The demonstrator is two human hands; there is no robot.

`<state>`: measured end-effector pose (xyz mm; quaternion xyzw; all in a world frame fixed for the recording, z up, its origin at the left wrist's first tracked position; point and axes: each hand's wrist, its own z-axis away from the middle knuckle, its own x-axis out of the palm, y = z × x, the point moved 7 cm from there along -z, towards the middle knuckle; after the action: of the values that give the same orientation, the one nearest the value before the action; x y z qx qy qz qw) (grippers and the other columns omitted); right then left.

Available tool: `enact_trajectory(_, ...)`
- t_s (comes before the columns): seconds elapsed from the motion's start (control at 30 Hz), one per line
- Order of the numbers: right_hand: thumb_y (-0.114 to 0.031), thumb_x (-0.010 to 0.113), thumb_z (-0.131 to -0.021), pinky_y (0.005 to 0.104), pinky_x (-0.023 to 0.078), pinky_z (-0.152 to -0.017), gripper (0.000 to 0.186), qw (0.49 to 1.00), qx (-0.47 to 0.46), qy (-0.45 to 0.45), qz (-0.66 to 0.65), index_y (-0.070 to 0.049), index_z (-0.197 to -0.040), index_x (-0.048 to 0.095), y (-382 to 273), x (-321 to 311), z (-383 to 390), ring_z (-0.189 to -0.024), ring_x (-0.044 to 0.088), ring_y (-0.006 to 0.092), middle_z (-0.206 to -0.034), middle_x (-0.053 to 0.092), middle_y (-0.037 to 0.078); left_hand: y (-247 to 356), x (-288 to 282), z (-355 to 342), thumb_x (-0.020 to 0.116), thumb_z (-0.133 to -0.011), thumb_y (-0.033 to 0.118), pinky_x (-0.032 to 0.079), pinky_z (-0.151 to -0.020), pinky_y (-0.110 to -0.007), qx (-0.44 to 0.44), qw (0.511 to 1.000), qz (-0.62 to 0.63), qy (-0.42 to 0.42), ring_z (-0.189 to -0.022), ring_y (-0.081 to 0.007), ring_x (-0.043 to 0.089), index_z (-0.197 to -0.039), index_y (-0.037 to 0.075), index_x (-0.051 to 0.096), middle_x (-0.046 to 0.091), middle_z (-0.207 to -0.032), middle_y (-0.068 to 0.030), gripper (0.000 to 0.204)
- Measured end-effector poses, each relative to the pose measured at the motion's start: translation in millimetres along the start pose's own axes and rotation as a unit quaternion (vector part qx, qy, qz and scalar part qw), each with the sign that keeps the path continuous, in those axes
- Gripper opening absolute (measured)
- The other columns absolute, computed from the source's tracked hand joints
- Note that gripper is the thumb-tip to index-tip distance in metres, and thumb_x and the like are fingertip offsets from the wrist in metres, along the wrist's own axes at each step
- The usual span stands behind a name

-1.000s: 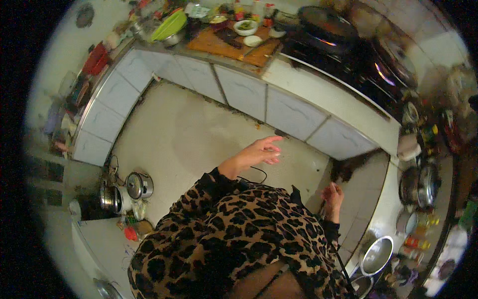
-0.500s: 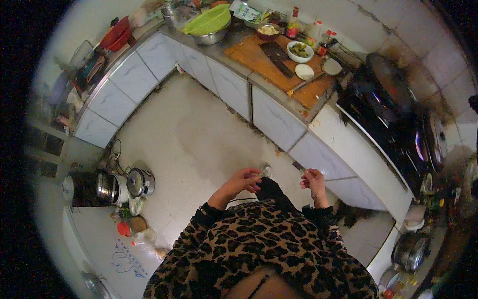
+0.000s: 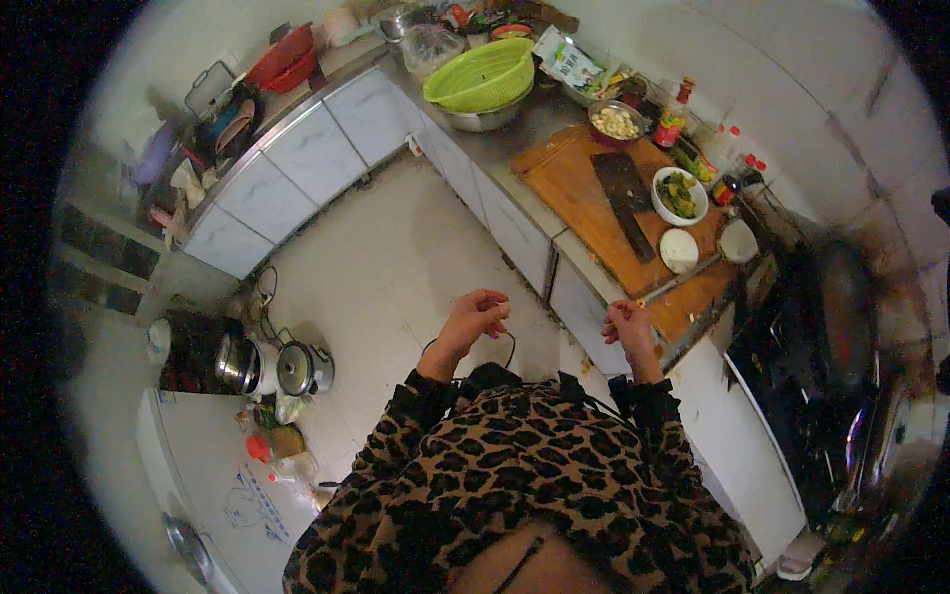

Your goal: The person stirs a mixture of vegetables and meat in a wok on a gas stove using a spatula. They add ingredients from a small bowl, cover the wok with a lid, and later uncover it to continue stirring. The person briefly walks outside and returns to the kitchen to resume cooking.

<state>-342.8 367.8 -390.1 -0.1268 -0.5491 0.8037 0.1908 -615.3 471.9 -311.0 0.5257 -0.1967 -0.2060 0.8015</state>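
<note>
My left hand (image 3: 478, 322) hovers over the floor in front of my body, fingers loosely bent and apart, with nothing visible in it. Close to the counter edge is my right hand (image 3: 629, 332), its fingers drawn in toward the thumb; whether something small lies in them is hidden. Just beyond its fingertips ends the long handle of a pale round-headed ladle (image 3: 737, 241), which lies across a wooden cutting board (image 3: 564, 188). The board also carries a dark cleaver-shaped piece (image 3: 623, 203), a white round item (image 3: 679, 250) and a white bowl (image 3: 681, 196) of green and yellow food.
A black stove (image 3: 792, 366) stands at the right. Behind the board are a bowl of pale pieces (image 3: 616, 122) and a sauce bottle (image 3: 673, 114). Farther left sits a green basket (image 3: 482, 77) on a metal basin. A rice cooker (image 3: 302, 368) rests at the floor's left side.
My view has shifted toward the counter, so the board and bowls appear nearer. My right hand has come up beside the board's edge, its fingers more drawn in. Both hands sit higher in view.
</note>
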Motion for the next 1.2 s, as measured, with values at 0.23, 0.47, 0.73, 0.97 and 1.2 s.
enact_trajectory(0.23,-0.021,0.057,-0.082,0.0249,0.045,-0.039,0.026,0.996,0.061,0.056,-0.016,0.001,-0.095,0.051,9,5,-39,-0.049,0.056,0.0147,-0.07,0.056,0.01,-6,-55,-147,0.061,-0.078,0.017,0.044,-0.046,-0.026,-0.031,1.0,0.003,0.006,-0.056,-0.0146,0.055,-0.096,-0.002,0.053,0.056,-0.075,-0.0066,0.027)
enact_trajectory(0.47,-0.023,0.057,-0.083,0.0244,0.045,-0.04,0.027,0.981,0.04,0.18,-0.064,0.0,-0.094,0.051,1,-4,-27,-0.05,0.057,0.0158,-0.071,0.056,0.01,62,-44,-333,0.067,-0.072,0.025,0.048,-0.056,-0.034,0.16,0.903,-0.397,0.029,-0.064,-0.0202,0.058,-0.081,-0.002,0.058,0.058,-0.074,-0.0111,0.03)
enact_trajectory(0.73,-0.022,0.057,-0.083,0.0249,0.046,-0.041,0.028,0.943,0.129,0.295,-0.083,0.002,-0.095,0.052,44,-31,25,-0.05,0.058,0.0161,-0.072,0.057,0.011,-13,11,-426,0.066,-0.07,0.03,0.049,-0.068,-0.04,0.143,0.739,-0.657,0.043,-0.08,-0.0297,0.059,-0.079,-0.002,0.061,0.06,-0.083,-0.0174,0.033)
enact_trajectory(0.97,-0.018,0.057,-0.083,0.0251,0.046,-0.039,0.023,0.924,0.16,0.326,-0.122,0.001,-0.095,0.052,73,-29,79,-0.049,0.058,0.0162,-0.07,0.057,0.011,-29,12,-407,0.059,-0.075,0.024,0.049,-0.063,-0.039,0.265,0.649,-0.711,-0.052,-0.075,-0.0284,0.059,-0.08,0.001,0.062,0.059,-0.082,-0.0166,0.023)
enact_trajectory(1.2,-0.017,0.061,-0.079,0.0276,0.043,-0.037,0.021,0.918,0.131,0.374,0.017,0.001,-0.086,0.053,89,-28,95,-0.044,0.055,0.0149,-0.064,0.057,0.012,-28,-7,-330,0.048,-0.082,0.013,0.04,-0.051,-0.034,0.114,0.911,-0.396,-0.016,-0.059,-0.0194,0.052,-0.102,0.0,0.047,0.054,-0.073,-0.0113,0.024)
